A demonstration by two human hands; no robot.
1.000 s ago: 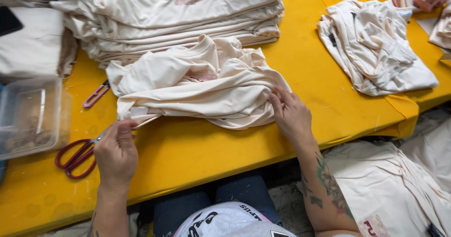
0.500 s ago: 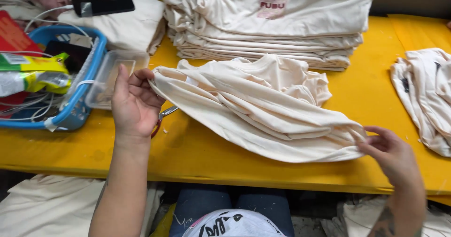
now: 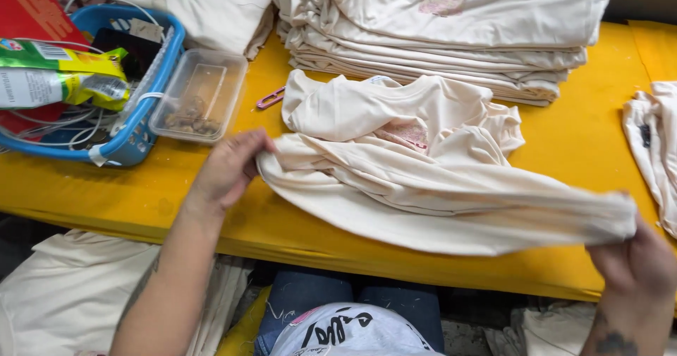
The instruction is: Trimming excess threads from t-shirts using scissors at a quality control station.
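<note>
Yellow table (image 3: pixel 578 137) (cloth-covered) bears cream shirt (image 3: pixel 423 179); both hands grip it.

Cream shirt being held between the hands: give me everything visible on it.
The cream shirt is soft, thin knit fabric, crumpled, with a faded pinkish print near its middle. It lies on the yellow table in front of the stack of folded shirts. Its near edge is stretched taut: the left hand pinches one end, the right hand the other.
</note>
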